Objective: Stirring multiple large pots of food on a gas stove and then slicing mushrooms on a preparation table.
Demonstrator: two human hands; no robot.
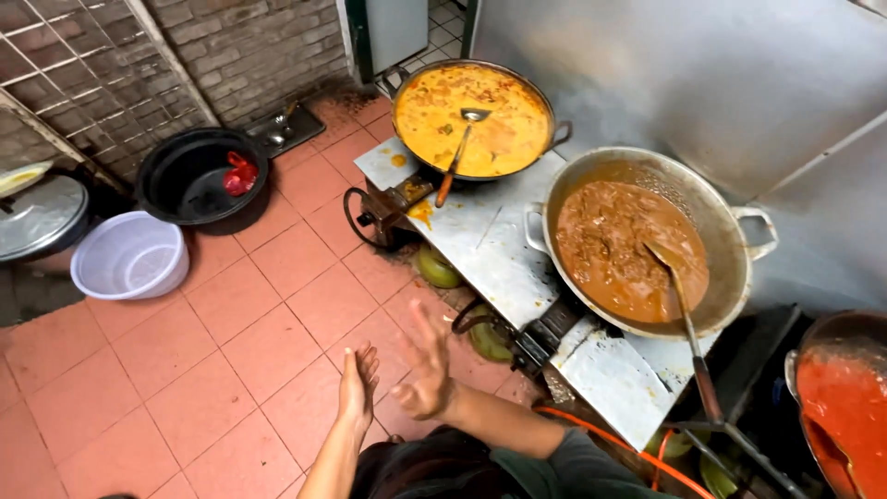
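Note:
My left hand (357,386) and my right hand (427,365) hang close together above the red tiled floor, both empty with fingers spread, the right one blurred. They are a short way in front of the metal stove top (480,242). On the stove sits a large wok of brown stew (621,242) with a long-handled spatula (684,310) resting in it. Behind it stands a wok of yellow curry (473,120) with a ladle (459,150) inside.
A pot of red sauce (845,407) is at the right edge. A black basin (199,176) holding a red bag, a white plastic tub (131,256) and a lidded metal pot (37,217) stand on the floor at left. Green gas cylinders (438,268) sit under the stove.

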